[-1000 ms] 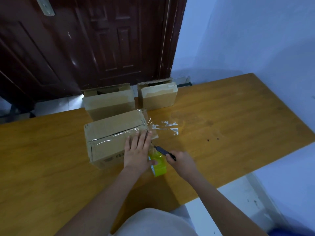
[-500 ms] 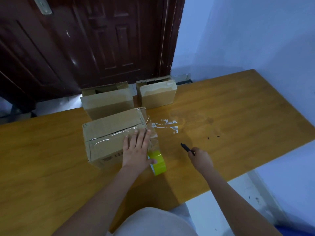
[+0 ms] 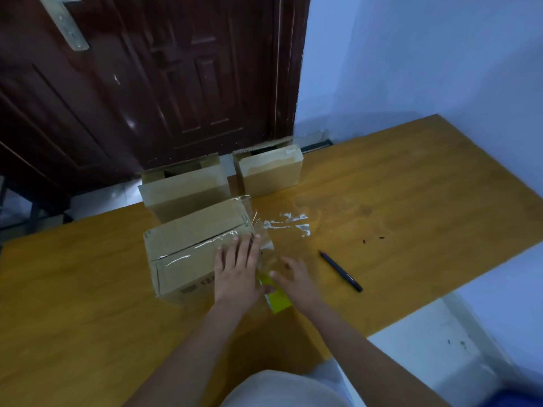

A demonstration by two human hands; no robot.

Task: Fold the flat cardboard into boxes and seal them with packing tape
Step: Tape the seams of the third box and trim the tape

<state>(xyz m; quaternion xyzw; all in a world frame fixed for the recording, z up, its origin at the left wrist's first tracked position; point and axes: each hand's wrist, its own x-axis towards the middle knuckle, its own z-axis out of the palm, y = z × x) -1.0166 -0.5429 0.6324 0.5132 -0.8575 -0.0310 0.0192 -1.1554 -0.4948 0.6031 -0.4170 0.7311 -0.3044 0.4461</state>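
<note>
Head view: the yellow-green tape roll [image 3: 277, 301] is mostly hidden behind both hands, so only a corner shows beside the near cardboard box [image 3: 191, 251]. The left hand [image 3: 236, 270] lies flat with straight fingers on the box's taped top. The right hand [image 3: 293, 277] reaches over the roll with loose fingers; I cannot tell whether it grips anything. Clear tape strands [image 3: 286, 224] on the desk [image 3: 411, 207] are hard to make out. A dark pen [image 3: 340, 271] lies apart to the right. Two more boxes [image 3: 185, 192] stand at the far edge before a dark wooden door [image 3: 176, 83] and a pale blue wall [image 3: 426, 54].
</note>
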